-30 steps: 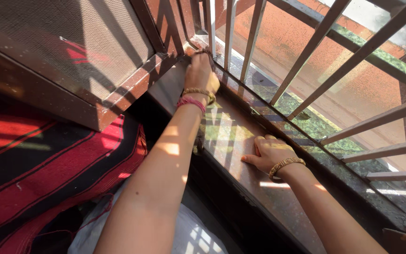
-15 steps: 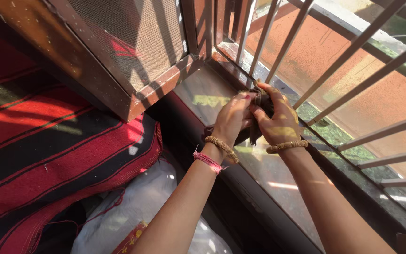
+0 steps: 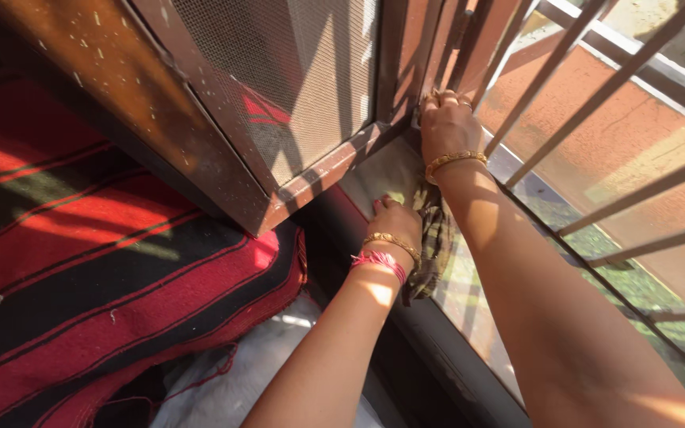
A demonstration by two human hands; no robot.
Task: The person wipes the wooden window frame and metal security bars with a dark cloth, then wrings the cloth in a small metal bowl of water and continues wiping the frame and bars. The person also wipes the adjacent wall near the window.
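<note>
The right hand (image 3: 447, 127) is pressing, fingers curled, at the far corner of the sill (image 3: 382, 170). The cloth (image 3: 435, 238) is hanging nearer, touching the left hand (image 3: 395, 218), which is lying flat and open on the sill.

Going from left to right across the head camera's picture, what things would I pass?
Red and black striped blanket → brown mesh window shutter → left hand pressed on the sill → dark checked cloth → right hand up at the window corner → slanted metal grille bars.
</note>
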